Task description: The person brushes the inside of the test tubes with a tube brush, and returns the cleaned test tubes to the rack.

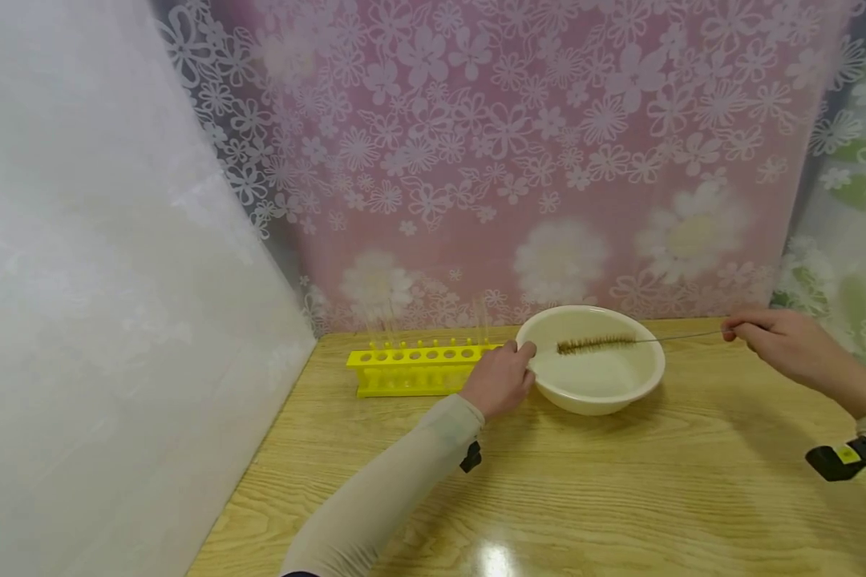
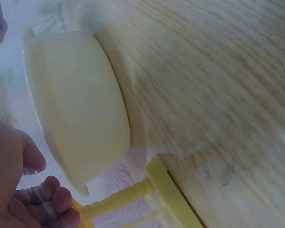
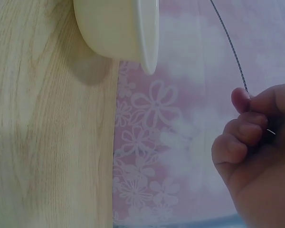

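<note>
Over the white basin (image 1: 599, 385), my left hand (image 1: 499, 378) is at the left rim, its fingers curled. In the left wrist view, those fingers (image 2: 61, 199) grip what looks like a clear glass tube (image 2: 46, 209), its ends not distinct. My right hand (image 1: 787, 344) pinches the thin wire handle (image 1: 681, 336) of a brown bristle brush (image 1: 595, 344), held nearly level above the basin. The right wrist view shows thumb and fingers (image 3: 244, 130) closed on the twisted wire (image 3: 232, 45); the bristles are out of that view.
Left of the basin stands a yellow rack (image 1: 404, 392) holding several clear tubes (image 1: 386, 320), its right end partly hidden by my left hand. A flowered pink curtain (image 1: 476, 200) hangs behind the wooden table (image 1: 584, 497); a white sheet (image 1: 115, 280) hangs at the left.
</note>
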### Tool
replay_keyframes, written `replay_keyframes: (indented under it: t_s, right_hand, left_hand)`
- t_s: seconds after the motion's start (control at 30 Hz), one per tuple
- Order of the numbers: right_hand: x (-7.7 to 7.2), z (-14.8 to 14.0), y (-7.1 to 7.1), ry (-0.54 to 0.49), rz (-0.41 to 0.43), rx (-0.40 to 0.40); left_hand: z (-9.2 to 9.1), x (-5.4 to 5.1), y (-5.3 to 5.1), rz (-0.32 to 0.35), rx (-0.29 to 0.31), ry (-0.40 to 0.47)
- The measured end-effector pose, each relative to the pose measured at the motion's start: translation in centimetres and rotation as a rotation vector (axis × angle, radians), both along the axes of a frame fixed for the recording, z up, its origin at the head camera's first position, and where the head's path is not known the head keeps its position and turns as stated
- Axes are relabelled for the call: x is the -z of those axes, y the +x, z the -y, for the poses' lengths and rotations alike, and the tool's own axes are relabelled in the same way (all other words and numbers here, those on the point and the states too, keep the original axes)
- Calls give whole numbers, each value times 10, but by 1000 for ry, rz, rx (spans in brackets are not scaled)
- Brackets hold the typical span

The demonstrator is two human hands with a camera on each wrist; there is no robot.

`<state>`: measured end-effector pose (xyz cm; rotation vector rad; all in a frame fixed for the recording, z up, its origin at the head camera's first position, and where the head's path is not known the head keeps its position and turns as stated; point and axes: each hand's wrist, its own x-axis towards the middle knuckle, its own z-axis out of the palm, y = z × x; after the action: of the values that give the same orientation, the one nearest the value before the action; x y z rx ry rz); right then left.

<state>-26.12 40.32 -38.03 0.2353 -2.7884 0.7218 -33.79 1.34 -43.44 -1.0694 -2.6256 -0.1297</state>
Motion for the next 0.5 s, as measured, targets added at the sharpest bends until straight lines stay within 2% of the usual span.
replay_keyframes:
  t_s: [0.37,0.5]
  right_hand:
    - [-3,-1,-7,-40,51,-50]
    - [1,10,-11,-36,5,-94]
  left_hand:
    - [0,4,1,-23,46,-21]
    - [-3,4,3,-23,60,-35]
